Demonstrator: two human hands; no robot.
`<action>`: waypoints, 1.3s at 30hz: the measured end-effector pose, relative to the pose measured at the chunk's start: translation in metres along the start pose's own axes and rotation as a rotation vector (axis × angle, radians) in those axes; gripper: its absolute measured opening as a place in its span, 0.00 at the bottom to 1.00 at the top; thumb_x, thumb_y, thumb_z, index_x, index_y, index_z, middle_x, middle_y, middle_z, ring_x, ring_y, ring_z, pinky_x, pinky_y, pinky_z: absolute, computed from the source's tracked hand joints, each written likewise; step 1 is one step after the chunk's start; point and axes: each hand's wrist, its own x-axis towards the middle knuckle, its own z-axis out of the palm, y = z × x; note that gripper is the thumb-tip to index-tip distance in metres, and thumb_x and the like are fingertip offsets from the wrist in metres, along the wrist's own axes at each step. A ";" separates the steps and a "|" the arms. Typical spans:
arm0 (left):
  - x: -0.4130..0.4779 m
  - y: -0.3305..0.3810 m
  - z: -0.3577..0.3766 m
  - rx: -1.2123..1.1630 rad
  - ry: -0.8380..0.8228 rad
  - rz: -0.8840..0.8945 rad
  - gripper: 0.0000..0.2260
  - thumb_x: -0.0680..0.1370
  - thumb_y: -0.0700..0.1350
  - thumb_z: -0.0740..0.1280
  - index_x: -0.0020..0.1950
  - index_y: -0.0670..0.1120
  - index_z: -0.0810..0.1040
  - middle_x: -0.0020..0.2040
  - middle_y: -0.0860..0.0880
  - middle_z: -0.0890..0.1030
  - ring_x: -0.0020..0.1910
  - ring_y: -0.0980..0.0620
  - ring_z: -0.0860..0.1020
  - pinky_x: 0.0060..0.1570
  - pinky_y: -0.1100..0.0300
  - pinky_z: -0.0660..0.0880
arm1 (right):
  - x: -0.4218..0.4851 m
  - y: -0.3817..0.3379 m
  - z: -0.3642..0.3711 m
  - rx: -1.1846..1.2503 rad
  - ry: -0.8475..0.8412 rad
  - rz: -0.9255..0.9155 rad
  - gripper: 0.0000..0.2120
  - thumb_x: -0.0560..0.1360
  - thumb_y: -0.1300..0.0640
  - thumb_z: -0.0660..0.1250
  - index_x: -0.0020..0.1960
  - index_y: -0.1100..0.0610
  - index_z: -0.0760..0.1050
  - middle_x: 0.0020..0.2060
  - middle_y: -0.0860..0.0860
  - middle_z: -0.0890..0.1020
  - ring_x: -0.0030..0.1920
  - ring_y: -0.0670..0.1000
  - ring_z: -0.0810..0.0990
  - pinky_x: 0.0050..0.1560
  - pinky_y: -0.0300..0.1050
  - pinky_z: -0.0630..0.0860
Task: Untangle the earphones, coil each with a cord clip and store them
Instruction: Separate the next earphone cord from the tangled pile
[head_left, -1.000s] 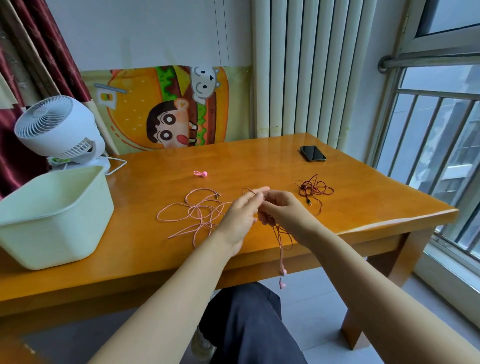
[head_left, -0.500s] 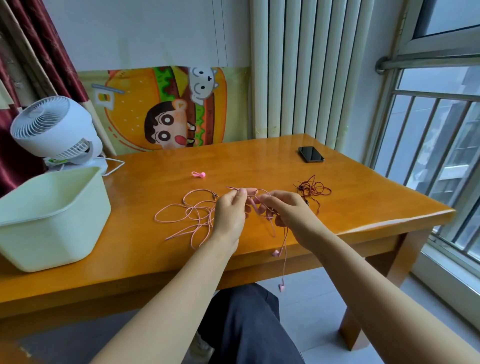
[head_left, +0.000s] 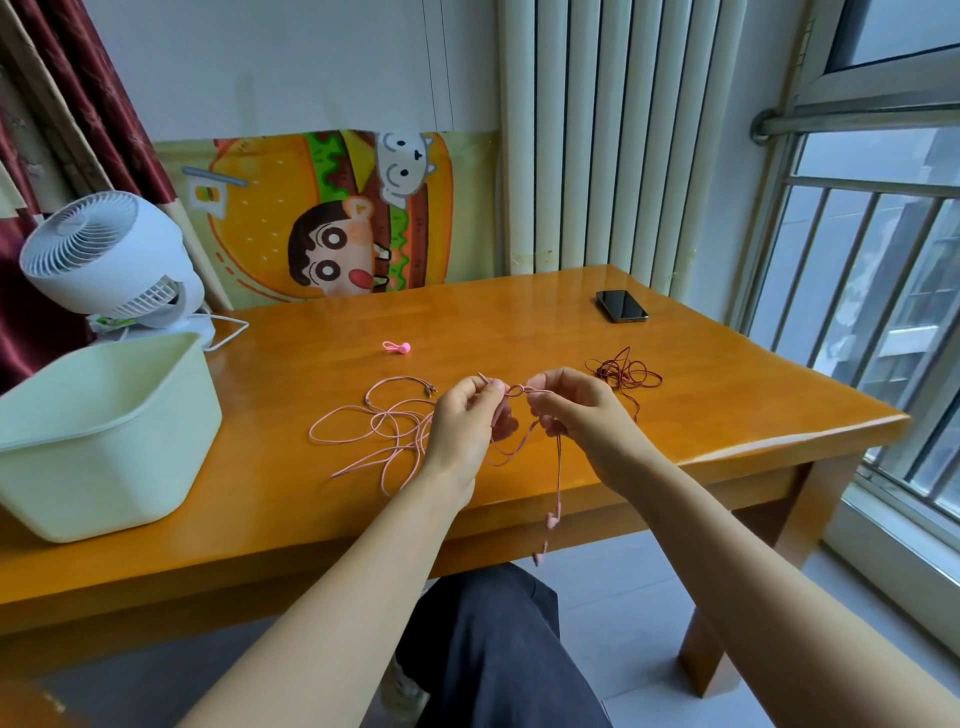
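One knot (head_left: 516, 391) in the pink earphones (head_left: 559, 467) is pinched between the left hand (head_left: 462, 426) and the right hand (head_left: 576, 415). Loose loops are spread on the table (head_left: 519, 322), earbuds (head_left: 550, 519) hung past its edge.

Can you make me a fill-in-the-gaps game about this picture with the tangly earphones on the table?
1. The cord pinched by the left hand and the right hand is coloured ____.
2. The dark red earphones lie on the table, on the ____ hand's side.
3. The cream tub stands in front of the white ____.

Missing words: pink; right; fan.
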 end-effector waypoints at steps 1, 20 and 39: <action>0.001 0.000 0.000 0.000 -0.004 0.001 0.09 0.83 0.47 0.61 0.48 0.46 0.78 0.39 0.49 0.77 0.39 0.52 0.77 0.44 0.57 0.77 | 0.000 -0.001 -0.001 0.005 -0.019 0.004 0.04 0.79 0.63 0.66 0.52 0.58 0.77 0.36 0.50 0.77 0.35 0.44 0.72 0.38 0.37 0.70; -0.008 0.003 -0.003 0.002 -0.122 0.010 0.09 0.82 0.46 0.62 0.46 0.45 0.79 0.37 0.49 0.75 0.26 0.57 0.63 0.29 0.62 0.61 | -0.005 -0.001 -0.011 0.000 0.031 -0.014 0.06 0.79 0.64 0.65 0.50 0.60 0.81 0.30 0.49 0.78 0.31 0.45 0.73 0.36 0.36 0.71; -0.009 -0.004 -0.001 0.116 -0.137 0.020 0.12 0.82 0.48 0.62 0.44 0.43 0.77 0.36 0.47 0.70 0.33 0.54 0.66 0.37 0.59 0.67 | -0.003 0.008 -0.001 -0.106 0.250 -0.093 0.11 0.75 0.49 0.71 0.46 0.57 0.78 0.37 0.51 0.79 0.38 0.45 0.75 0.38 0.34 0.72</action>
